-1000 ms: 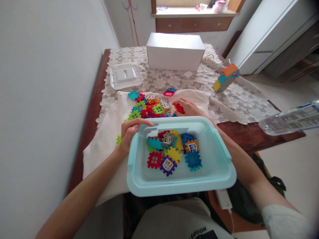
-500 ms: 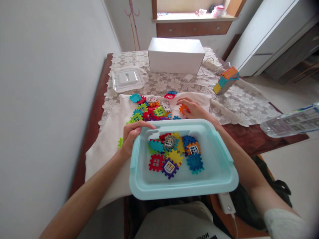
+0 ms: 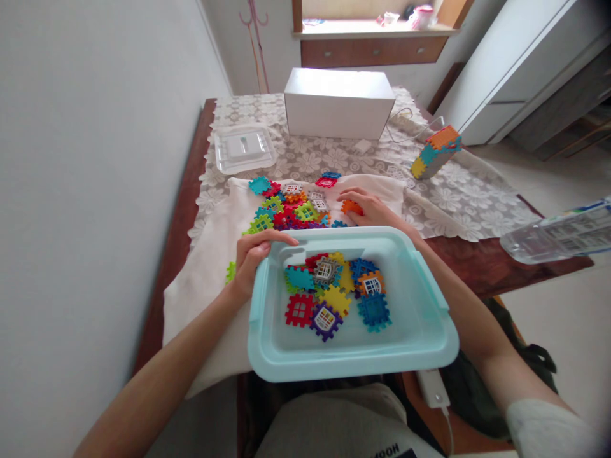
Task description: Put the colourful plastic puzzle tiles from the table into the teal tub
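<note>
My left hand (image 3: pixel 254 256) is closed on the left rim of a light-blue plastic tub (image 3: pixel 415 331), with the index finger lying along its far edge. Several toothed building tiles lie in the tub, among them a red window tile (image 3: pixel 299 310), a yellow tile (image 3: pixel 335 299) and a purple tile (image 3: pixel 326 320). Beyond the tub, my right hand (image 3: pixel 370 208) has its fingers curled round an orange building tile (image 3: pixel 352 207), partly covered by them. Left of this hand, a heap of mixed tiles (image 3: pixel 291 210) rests on a white cloth, its near side hidden by the tub.
A clear lid (image 3: pixel 245 148) and a white box (image 3: pixel 338 105) stand farther back on the lace tablecloth (image 3: pixel 305 156). An assembled tile block (image 3: pixel 435 152) is at the right, near a plastic bottle (image 3: pixel 558 232). A red and a blue tile (image 3: pixel 327 180) lie beyond the heap.
My right fingers have shifted slightly over the orange tile, which now shows a different part of its surface. The left hand and tub stay nearly in place.
</note>
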Demonstrator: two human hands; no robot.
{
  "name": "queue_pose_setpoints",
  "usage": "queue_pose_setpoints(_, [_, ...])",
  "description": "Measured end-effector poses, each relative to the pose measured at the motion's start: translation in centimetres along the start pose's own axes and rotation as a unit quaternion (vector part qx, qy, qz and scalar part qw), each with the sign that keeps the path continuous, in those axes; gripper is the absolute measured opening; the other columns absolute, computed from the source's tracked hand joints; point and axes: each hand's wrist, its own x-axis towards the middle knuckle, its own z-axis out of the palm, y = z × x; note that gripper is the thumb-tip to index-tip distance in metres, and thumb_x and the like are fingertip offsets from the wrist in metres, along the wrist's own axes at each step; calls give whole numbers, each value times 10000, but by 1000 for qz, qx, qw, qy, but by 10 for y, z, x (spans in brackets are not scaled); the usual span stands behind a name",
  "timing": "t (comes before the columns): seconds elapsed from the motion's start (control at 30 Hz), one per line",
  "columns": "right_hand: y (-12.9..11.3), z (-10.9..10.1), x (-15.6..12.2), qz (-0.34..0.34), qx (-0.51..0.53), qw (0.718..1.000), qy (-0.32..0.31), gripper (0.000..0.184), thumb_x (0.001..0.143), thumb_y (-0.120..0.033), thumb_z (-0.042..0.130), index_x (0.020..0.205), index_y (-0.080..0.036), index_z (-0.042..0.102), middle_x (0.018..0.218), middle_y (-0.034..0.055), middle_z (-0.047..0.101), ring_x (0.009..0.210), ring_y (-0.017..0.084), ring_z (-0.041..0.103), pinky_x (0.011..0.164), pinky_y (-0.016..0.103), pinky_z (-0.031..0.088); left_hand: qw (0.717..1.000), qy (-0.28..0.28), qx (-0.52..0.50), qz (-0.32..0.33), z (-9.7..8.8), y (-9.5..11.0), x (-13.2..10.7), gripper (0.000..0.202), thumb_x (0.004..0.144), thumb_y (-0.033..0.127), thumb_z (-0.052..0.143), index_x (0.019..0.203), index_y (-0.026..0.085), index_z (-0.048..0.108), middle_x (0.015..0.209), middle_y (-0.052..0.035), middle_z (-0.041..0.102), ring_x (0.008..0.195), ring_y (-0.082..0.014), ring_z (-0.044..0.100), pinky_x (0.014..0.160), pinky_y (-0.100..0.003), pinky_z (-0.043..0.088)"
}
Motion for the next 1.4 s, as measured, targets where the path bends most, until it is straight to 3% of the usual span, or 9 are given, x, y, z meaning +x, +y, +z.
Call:
queue_pose_setpoints(0.1, [1, 1, 0, 9, -17, 1000, -6, 476, 1046, -164, 641, 1449, -240, 883, 1608, 185, 797, 1361, 371, 839, 1247, 594, 677, 1000, 2, -3, 2, 0, -1, 0, 522, 1095, 592, 689, 964, 183, 986, 913, -133, 918, 694, -246, 727, 606, -364, 501])
queue_pose_setpoints(0.3, [9, 4, -2, 36, -36, 998, 31, 544, 1028, -153, 642, 1509, -251, 877, 1366, 160, 829, 1132, 325, 832, 1127, 541, 709, 1000, 10, -8, -6, 2, 0, -2, 519, 1086, 601, 704, 967, 183, 986, 913, -133, 918, 711, -252, 741, 616, -361, 515])
queue_pose_setpoints(0.47, [3, 3, 2, 22, -8, 999, 28, 723, 904, -94, 660, 1594, -254, 806, 1468, 147, 824, 1193, 307, 836, 1156, 516, 712, 1000, 11, -7, -12, 2, 2, -1, 495, 1079, 573, 704, 955, 186, 985, 929, -130, 927, 728, -257, 766, 629, -353, 557])
queue_pose_setpoints(0.6, [-7, -1, 6, 3, 63, 995, 83, 623, 911, -125, 680, 1487, -315, 824, 1545, 108, 821, 1403, 328, 799, 1265, 525, 674, 1000, 11, -12, -10, 3, 3, 0, 470, 1072, 540, 700, 943, 193, 990, 929, -132, 932, 752, -265, 788, 647, -354, 587])
queue_pose_setpoints(0.8, [-7, -8, 8, 78, 259, 957, 105, 514, 897, -329, 867, 1406, -328, 799, 1224, 21, 862, 999, 218, 834, 883, 361, 737, 1000, 10, -1, -4, 2, 3, 2, 522, 1047, 628, 717, 920, 194, 979, 908, -144, 923, 732, -280, 775, 616, -370, 570])
queue_pose_setpoints(0.93, [-5, -8, 11, 80, 346, 925, 136, 430, 857, -396, 965, 1255, -314, 825, 1158, 22, 855, 997, 223, 840, 912, 389, 760, 1000, 2, 1, -7, 1, 3, 2, 518, 1053, 617, 707, 926, 192, 975, 880, -134, 912, 680, -259, 735, 582, -364, 537])
queue_pose_setpoints(1.07, [-4, -10, 11, 87, 383, 908, 148, 457, 854, -439, 988, 1267, -333, 824, 1218, 33, 868, 1035, 242, 849, 956, 424, 775, 1000, 11, 0, -3, 2, 3, 2, 522, 1063, 616, 703, 935, 192, 979, 899, -137, 917, 691, -260, 742, 592, -368, 545])
queue_pose_setpoints(1.23, [-1, -14, 12, 81, 360, 915, 162, 456, 878, -442, 949, 1296, -354, 791, 1327, 44, 855, 1180, 265, 849, 1055, 453, 769, 1000, 0, -7, -5, 2, 5, 4, 506, 1046, 601, 710, 919, 193, 980, 858, -128, 905, 653, -247, 719, 563, -356, 508])
queue_pose_setpoints(1.4, [1, -13, 12, 99, 352, 917, 160, 488, 898, -437, 940, 1354, -364, 781, 1224, 40, 859, 1193, 274, 849, 1048, 447, 776, 1000, 8, -1, -13, 3, 7, 5, 504, 1045, 600, 705, 910, 199, 980, 869, -130, 911, 682, -263, 736, 586, -366, 529])
